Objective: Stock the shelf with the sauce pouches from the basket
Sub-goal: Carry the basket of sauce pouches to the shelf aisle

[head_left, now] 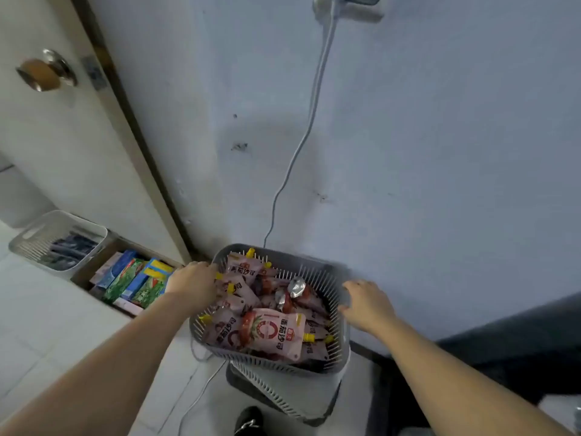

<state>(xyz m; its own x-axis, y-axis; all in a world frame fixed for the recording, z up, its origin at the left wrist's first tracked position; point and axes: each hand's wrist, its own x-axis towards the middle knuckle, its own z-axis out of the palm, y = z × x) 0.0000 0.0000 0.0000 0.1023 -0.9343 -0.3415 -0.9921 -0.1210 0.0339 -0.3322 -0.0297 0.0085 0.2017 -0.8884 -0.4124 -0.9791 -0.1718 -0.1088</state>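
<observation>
A grey slatted basket sits in front of me, stacked on another basket, against a pale blue wall. It is full of several pink sauce pouches with yellow caps and tomato pictures. My left hand grips the basket's left rim, fingers curled over the edge. My right hand holds the right rim, fingers curled around it. No shelf is in view.
A white basket with dark packets stands on the floor at left, beside a cardboard box of green and blue cartons. A door with a round knob is at upper left. A white cable hangs down the wall. A dark shoe shows below.
</observation>
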